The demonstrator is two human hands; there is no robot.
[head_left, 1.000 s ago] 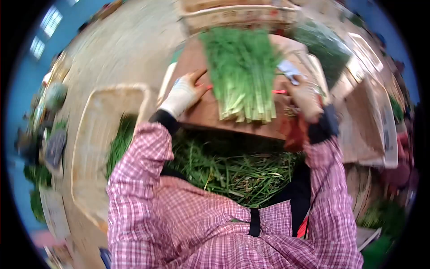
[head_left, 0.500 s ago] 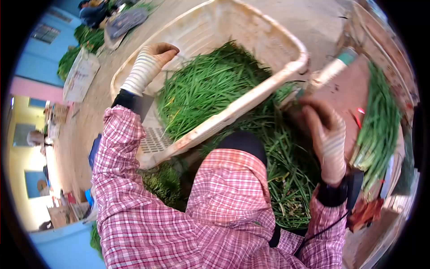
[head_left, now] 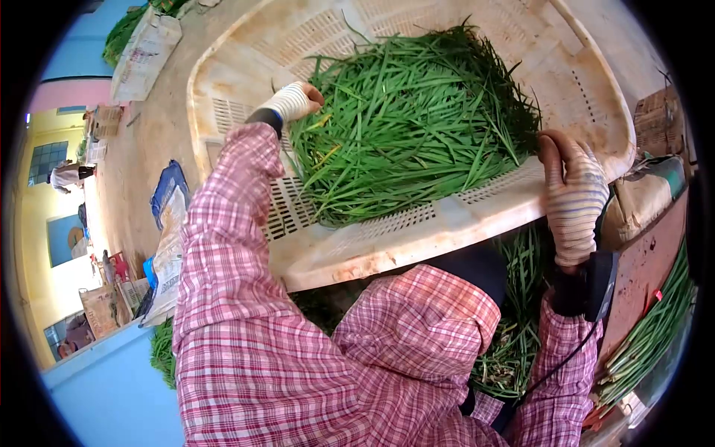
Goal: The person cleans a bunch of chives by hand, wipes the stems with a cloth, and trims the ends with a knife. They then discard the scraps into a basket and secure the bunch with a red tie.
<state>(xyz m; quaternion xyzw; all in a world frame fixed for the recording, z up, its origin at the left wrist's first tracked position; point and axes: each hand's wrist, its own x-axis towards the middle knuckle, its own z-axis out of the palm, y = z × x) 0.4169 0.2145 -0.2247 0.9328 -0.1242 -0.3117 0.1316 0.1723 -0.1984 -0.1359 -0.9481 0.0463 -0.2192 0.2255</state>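
Long, thin green leaves, which look like chives, lie heaped in a big off-white plastic basket with slotted walls. My left hand, in a striped sleeve-like glove with bare fingertips, is at the left edge of the heap. Its fingers are curled closed, and what they hold, if anything, is hidden. At the heap's right edge, over the near rim, is my right hand in a similar glove. Its thumb and forefinger come together there; I cannot make out anything between them.
More loose greens lie below the basket's near rim. A bundle of green stalks rests on a brown board at right. Another pale crate stands at upper left. A person is far off at left.
My left hand has come down to the leaf heap from above the basket's left side. My right hand has moved from beside the board to the heap's right edge. The view has shifted.
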